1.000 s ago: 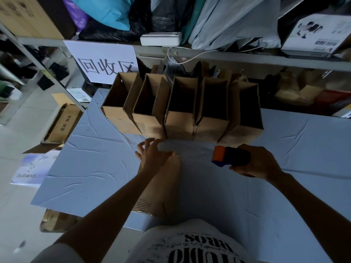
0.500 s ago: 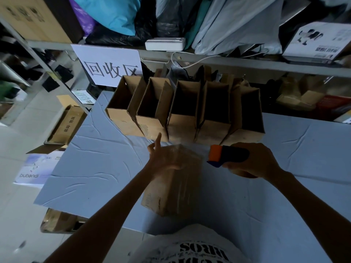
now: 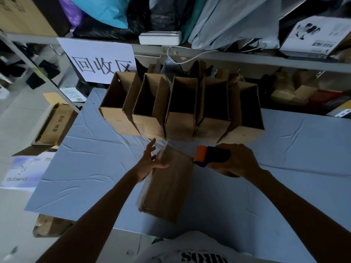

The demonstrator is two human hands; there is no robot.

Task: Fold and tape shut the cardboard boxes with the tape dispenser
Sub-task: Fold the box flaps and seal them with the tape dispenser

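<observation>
**Q:** Head view. What changed over the last second?

**A:** I log that the cardboard box (image 3: 167, 186) has come up. It lay low under the left hand (image 3: 150, 164), and now its far end sits squared between both hands. The tape dispenser (image 3: 210, 155) has closed in, and its orange end now touches the box's far right edge. My reading is that the folding on this one is done and taping is about to start.

**Q:** Hands?

**A:** The left hand's fingers are straight and spread against the box's left side, with the thumb laid over the top face, gripping nothing. The right hand (image 3: 233, 162) is curled fully round the dispenser body.

**Q:** Box position and heading?

**A:** It is on the bench (image 3: 284, 186), near the front edge and just short of the row of open boxes (image 3: 182, 118). Its long axis runs from me away toward that row, with the far end leaning slightly right. I cannot tell whether it is standing or lying.
</observation>
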